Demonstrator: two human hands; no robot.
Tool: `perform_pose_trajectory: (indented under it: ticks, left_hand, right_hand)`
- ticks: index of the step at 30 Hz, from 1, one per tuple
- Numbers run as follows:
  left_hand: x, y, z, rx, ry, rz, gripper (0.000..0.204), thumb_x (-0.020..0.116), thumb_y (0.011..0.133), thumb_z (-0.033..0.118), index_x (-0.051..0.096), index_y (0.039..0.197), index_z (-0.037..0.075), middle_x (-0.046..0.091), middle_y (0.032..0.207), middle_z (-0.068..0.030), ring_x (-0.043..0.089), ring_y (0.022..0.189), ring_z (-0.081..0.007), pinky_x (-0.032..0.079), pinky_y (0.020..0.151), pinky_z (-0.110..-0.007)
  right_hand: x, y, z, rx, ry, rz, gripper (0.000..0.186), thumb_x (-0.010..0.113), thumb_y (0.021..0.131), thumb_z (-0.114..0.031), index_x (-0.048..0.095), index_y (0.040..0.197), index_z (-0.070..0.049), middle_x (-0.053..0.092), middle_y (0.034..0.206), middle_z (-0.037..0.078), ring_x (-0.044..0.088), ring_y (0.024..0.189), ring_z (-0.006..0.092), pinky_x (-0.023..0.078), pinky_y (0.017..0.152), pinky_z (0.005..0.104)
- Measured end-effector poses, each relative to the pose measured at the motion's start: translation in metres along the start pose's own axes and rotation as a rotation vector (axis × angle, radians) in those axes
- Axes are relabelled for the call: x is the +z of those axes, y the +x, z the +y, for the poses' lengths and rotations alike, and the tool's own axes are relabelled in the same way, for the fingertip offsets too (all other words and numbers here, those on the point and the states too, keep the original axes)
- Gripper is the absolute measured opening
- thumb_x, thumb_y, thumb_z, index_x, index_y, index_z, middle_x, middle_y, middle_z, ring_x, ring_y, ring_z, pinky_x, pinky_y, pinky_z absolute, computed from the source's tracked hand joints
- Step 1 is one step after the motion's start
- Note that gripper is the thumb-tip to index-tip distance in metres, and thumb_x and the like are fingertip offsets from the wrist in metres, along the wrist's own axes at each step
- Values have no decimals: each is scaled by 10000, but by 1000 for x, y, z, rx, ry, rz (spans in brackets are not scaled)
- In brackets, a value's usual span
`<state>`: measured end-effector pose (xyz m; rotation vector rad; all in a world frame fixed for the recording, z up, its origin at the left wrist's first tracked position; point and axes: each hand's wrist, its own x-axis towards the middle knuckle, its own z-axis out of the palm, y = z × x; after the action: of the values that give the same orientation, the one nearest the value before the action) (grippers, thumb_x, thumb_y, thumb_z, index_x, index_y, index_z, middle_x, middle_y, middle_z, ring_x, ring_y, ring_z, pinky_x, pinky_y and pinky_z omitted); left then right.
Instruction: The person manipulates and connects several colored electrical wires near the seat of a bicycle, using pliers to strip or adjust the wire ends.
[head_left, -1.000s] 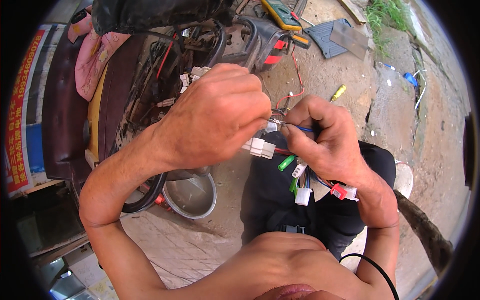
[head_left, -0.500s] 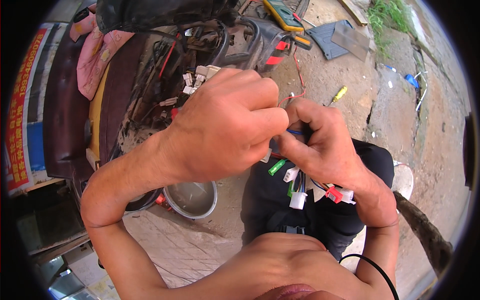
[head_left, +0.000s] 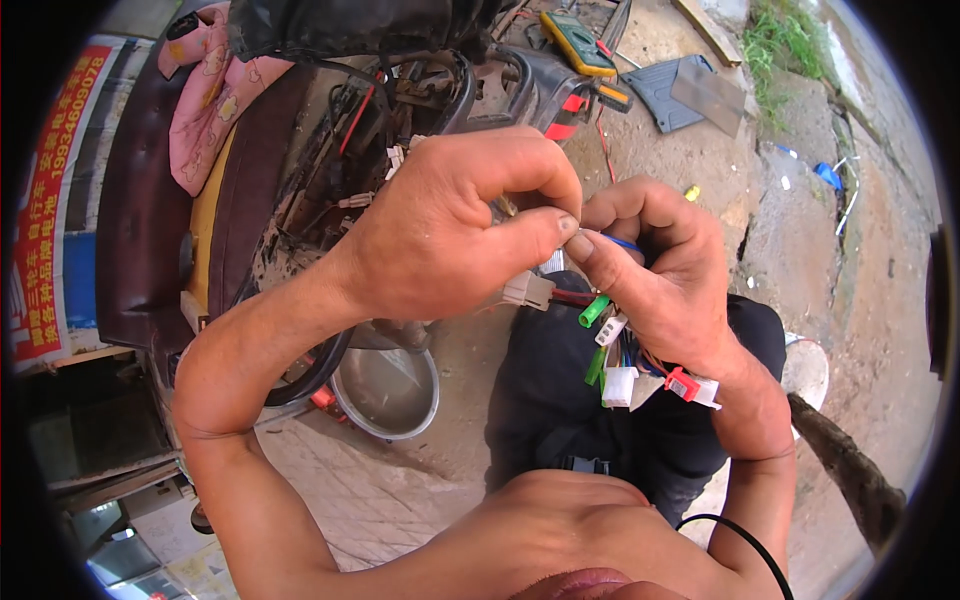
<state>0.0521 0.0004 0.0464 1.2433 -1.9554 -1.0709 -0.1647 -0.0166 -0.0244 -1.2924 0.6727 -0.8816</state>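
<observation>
My left hand (head_left: 450, 235) is closed in a pinch, its thumb tip almost touching my right thumb. What it pinches is too small to make out. My right hand (head_left: 665, 265) is curled around a bundle of wires, with a blue wire (head_left: 624, 243) showing between its fingers. From below this hand hang a white connector (head_left: 619, 386), a red connector (head_left: 682, 384) and a green connector (head_left: 593, 311). A wider off-white connector (head_left: 528, 290) on dark red wires sticks out beneath my left hand. Both hands are above my black-clad knee.
An opened vehicle frame (head_left: 420, 110) with loose wiring fills the upper left. A yellow-green multimeter (head_left: 578, 42) rests on its rear part. On the ground are a metal basin (head_left: 388, 390) and a dark plastic panel (head_left: 660, 90). A wooden stick (head_left: 845, 465) stands at the right.
The view has shifted slightly. My left fingers have loosened into a rounder pinch, and the thumb tips now meet in plain sight. The off-white connector beneath my left hand shows more fully.
</observation>
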Motion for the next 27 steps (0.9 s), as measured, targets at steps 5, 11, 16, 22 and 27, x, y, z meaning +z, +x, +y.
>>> perform_pose_trajectory:
  ticks: [5, 11, 16, 22, 27]
  left_hand:
    - [10, -2, -4, 112, 201, -39, 88, 659, 855, -60, 663, 908, 11, 618, 830, -78, 609, 741, -197, 480, 667, -324]
    - [8, 0, -7, 137, 281, -75, 125, 709, 840, -33, 703, 959, 5, 679, 882, -107, 656, 778, -281, 525, 711, -370]
    - [11, 4, -11, 149, 311, -48, 127, 729, 858, -15, 721, 982, 7, 694, 892, -116, 672, 813, -297, 530, 721, -380]
    - [13, 3, -15, 155, 385, -54, 113, 745, 855, -1, 717, 964, 10, 683, 871, -117, 669, 811, -300, 527, 715, -389]
    - [14, 2, -15, 141, 426, -44, 94, 742, 850, -7, 706, 936, 9, 677, 859, -119, 664, 791, -306, 526, 704, -392]
  right_hand:
    - [-3, -4, 10, -149, -183, -14, 96, 750, 907, -46, 667, 900, 1, 618, 677, 6, 524, 639, 54, 431, 547, 283]
    - [-11, -7, -3, -1, -232, -24, 102, 736, 914, -43, 650, 887, 7, 654, 690, 29, 553, 644, 59, 462, 563, 286]
    - [-15, -5, -1, 75, -62, -36, 95, 724, 933, -54, 642, 937, -6, 671, 685, 33, 575, 631, 49, 454, 563, 267]
    - [-17, -4, 17, -25, -138, -61, 89, 714, 928, -50, 639, 955, -10, 685, 690, 41, 593, 622, 60, 473, 562, 288]
    - [-14, -2, 26, -61, -149, -40, 97, 718, 918, -52, 640, 953, -7, 680, 698, 58, 609, 620, 84, 482, 565, 295]
